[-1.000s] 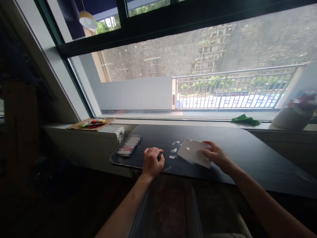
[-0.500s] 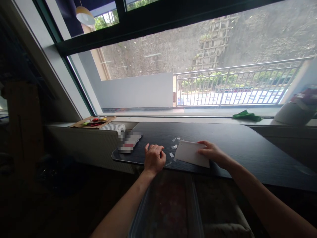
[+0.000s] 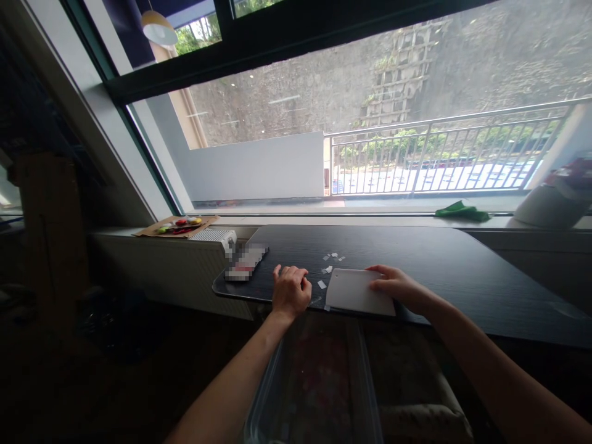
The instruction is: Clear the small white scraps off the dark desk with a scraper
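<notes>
My right hand (image 3: 398,287) rests with its fingers closed on the right edge of a white flat card (image 3: 356,291) lying at the near edge of the dark table (image 3: 462,265). My left hand (image 3: 290,290) is curled into a loose fist on the table's near edge, just left of the card; what it holds, if anything, is hidden. Several small white paper scraps (image 3: 329,265) lie on the table between and beyond the two hands. A clear plastic bin (image 3: 319,382) sits below the table edge, under my arms.
A blurred flat object (image 3: 245,264) lies at the table's left end. On the sill stand a white ribbed box (image 3: 213,235), a cardboard piece with coloured items (image 3: 178,226), a green cloth (image 3: 461,211) and a white pot (image 3: 548,206). A large window lies beyond.
The white card, tilted up off the table a second ago, now lies flat at the near edge under my right hand. My left hand stayed put.
</notes>
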Demonstrator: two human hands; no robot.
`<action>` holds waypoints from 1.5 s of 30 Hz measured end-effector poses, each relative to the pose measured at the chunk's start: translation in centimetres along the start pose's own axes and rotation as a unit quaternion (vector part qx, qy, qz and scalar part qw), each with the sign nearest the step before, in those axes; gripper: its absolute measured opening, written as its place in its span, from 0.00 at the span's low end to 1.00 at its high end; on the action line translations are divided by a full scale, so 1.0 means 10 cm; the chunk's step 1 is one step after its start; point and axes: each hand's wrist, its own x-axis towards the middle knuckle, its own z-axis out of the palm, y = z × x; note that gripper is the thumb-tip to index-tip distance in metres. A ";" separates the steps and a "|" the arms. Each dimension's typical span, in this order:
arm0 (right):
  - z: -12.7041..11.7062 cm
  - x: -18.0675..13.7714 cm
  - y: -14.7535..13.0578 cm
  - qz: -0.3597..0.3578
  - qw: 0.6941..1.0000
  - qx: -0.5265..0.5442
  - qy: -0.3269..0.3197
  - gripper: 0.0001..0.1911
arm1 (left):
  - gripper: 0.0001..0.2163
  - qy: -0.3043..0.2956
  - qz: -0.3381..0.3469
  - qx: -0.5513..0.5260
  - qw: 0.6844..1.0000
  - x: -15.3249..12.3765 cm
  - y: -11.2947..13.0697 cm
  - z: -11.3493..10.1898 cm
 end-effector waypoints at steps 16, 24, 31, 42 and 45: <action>0.21 0.06 -0.11 -0.128 0.983 -0.088 0.098 0.25 | 0.11 -0.020 -0.008 0.009 1.000 0.00 0.02 -0.04; -0.55 -0.27 -0.14 -0.066 0.982 -0.134 0.113 0.21 | 0.11 -0.083 -0.024 -0.002 0.996 0.03 0.05 -0.11; -0.88 -0.29 -0.06 -0.026 0.984 -0.090 0.153 0.24 | 0.17 -0.231 -0.042 -0.062 0.970 0.33 0.00 -0.24; -0.77 -0.23 0.02 0.021 0.996 -0.039 0.072 0.26 | 0.48 -0.289 -0.047 -0.158 0.943 0.07 -0.06 -0.36; -0.77 -0.27 -0.02 0.027 0.998 -0.040 0.050 0.25 | 0.48 -0.284 -0.051 -0.173 0.942 0.06 -0.07 -0.35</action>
